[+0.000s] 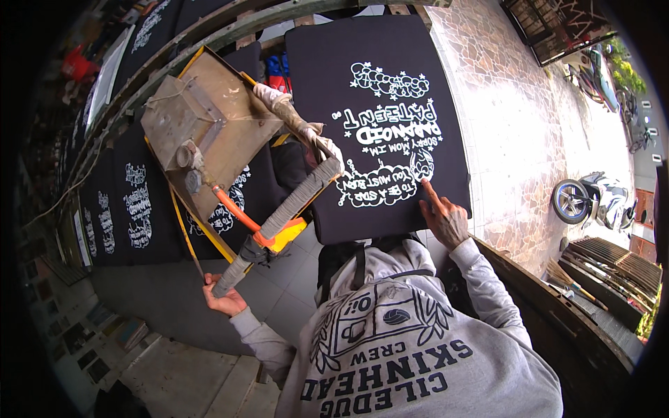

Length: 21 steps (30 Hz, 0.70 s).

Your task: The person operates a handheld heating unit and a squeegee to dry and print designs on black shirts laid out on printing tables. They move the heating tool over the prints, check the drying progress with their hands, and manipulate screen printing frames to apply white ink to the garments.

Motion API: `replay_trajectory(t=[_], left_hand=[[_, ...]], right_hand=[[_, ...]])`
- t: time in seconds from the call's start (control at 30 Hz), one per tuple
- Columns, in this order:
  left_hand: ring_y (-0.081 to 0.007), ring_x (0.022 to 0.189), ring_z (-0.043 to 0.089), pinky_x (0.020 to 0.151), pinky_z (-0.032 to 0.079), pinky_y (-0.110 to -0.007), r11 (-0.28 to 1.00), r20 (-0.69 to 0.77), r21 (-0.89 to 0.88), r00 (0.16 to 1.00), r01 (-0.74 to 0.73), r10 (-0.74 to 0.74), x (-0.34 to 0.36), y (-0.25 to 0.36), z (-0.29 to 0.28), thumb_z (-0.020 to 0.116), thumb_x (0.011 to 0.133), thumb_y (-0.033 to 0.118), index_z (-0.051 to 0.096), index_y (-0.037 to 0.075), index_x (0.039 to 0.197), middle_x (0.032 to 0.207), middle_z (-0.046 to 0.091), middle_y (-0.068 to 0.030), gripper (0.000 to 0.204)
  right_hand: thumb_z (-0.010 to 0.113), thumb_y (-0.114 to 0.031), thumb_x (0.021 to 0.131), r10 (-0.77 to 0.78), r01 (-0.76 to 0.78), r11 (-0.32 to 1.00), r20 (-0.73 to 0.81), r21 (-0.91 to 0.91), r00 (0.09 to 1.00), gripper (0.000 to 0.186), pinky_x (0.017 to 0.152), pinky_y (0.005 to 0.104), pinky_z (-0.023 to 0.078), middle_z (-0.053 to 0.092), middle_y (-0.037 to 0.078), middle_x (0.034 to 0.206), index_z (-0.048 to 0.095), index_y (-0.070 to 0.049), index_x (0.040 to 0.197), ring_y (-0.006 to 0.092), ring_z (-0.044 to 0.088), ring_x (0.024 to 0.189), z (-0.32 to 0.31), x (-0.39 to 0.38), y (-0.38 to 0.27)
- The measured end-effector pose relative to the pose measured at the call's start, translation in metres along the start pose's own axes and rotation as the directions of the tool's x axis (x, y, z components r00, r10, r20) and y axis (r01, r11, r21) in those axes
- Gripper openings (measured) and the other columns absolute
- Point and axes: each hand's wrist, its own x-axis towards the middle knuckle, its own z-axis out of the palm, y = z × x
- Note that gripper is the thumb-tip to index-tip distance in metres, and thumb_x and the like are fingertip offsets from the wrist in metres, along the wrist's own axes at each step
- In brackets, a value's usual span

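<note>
Your left hand (226,301) is gripping the near end of the metal hood's (233,104) wrapped bar (282,202), left of the black panel (334,63), probably steadying it; your right hand (447,221), empty, fingers loosely spread, is pointing at that panel's white print (401,132), apparently checking it.

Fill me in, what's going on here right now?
A person in a grey hoodie has their left hand at the lower end of the grey-wrapped bar on a metal-hooded frame; how firm that grip is, I can't tell. Their right hand reaches to the white print on a dark panel, contact uncertain. More printed dark panels lie to the left.
</note>
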Motion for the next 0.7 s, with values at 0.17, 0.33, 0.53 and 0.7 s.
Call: replay_trajectory(t=[0.17, 0.33, 0.53, 0.7], left_hand=[[-0.0095, 0.080, 0.049, 0.078, 0.040, -0.026, 1.000, -0.004, -0.025, 1.000, -0.013, 0.013, -0.003, 0.001, 0.004, 0.050, 0.085, 0.017, 0.050, 0.007, 0.085, 0.085, 0.046, 0.0002, 0.010], [-0.0094, 0.080, 0.048, 0.079, 0.041, -0.026, 0.998, -0.076, -0.014, 0.996, -0.057, 0.056, -0.006, 0.000, 0.017, 0.050, 0.085, 0.017, 0.051, 0.007, 0.087, 0.087, 0.046, 0.0001, 0.010], [-0.0095, 0.077, 0.049, 0.077, 0.042, -0.025, 0.999, -0.041, -0.017, 0.999, -0.035, 0.035, -0.006, -0.001, 0.007, 0.050, 0.084, 0.016, 0.053, 0.006, 0.089, 0.085, 0.047, -0.0003, 0.011], [-0.0089, 0.076, 0.050, 0.073, 0.044, -0.025, 0.999, -0.005, -0.039, 0.999, -0.034, 0.034, -0.005, -0.003, -0.001, 0.050, 0.085, 0.017, 0.053, 0.006, 0.089, 0.082, 0.048, -0.0007, 0.012]], right_hand=[[0.064, -0.034, 0.089, -0.001, 0.002, 1.000, -0.046, 0.024, 0.999, 0.057, 0.043, 0.0369, 0.045, 0.057, 0.005, 0.060, 0.046, -0.018, 0.141, 0.0217, 0.057, 0.045, 0.003, 0.000, 0.001], [0.061, -0.029, 0.090, 0.052, -0.035, 0.976, -0.072, 0.216, 0.996, 0.050, 0.048, 0.0354, 0.048, 0.054, 0.002, 0.060, 0.051, -0.016, 0.137, 0.0192, 0.056, 0.047, 0.001, 0.002, -0.004], [0.050, -0.031, 0.092, -0.021, -0.546, -0.562, 0.649, 0.622, 0.761, 0.050, 0.039, 0.0205, 0.034, 0.038, -0.006, 0.054, 0.053, -0.001, 0.132, 0.0052, 0.035, 0.043, -0.078, 0.010, -0.036], [0.051, -0.030, 0.092, -0.169, -0.483, -0.759, 0.583, 0.438, 0.795, 0.050, 0.035, 0.0231, 0.039, 0.033, -0.006, 0.050, 0.053, 0.000, 0.131, 0.0061, 0.031, 0.037, -0.100, 0.006, -0.062]])
